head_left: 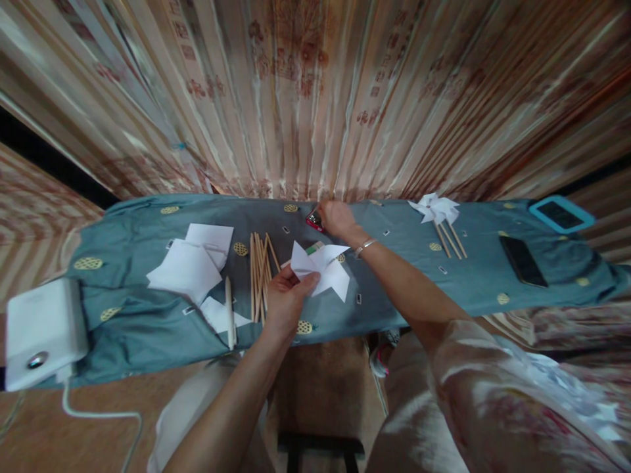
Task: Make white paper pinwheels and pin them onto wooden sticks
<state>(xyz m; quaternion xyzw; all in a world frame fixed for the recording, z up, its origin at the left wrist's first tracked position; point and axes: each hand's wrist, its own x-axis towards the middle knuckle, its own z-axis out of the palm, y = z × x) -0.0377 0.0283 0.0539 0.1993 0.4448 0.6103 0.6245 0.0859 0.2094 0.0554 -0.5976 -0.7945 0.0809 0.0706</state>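
The left hand (pixel 284 289) pinches a white paper pinwheel (pixel 328 266) between thumb and fingers, holding it just above the middle of the table, right of the loose sticks. The right hand (pixel 338 220) is at the far edge, fingers bent down; whether they grip anything, I cannot tell.

A patterned curtain (pixel 315 98) hangs behind everything. Before it runs the long table, under a grey-green cloth (pixel 394 276) with yellow pineapples. A white device (pixel 42 335) with a cable sits at its left end. Next comes a pile of white paper sheets (pixel 190 266) — loosely overlapped — then the bundle of wooden sticks (pixel 259 272), one leaning across others. Farther right lie stick-mounted pinwheels (pixel 436 209), a blue-framed device (pixel 562 214) and a dark phone (pixel 522 261). A slim white tool (pixel 229 315) lies left of the sticks. Smallest — a red object (pixel 314 221) at the right fingertips.
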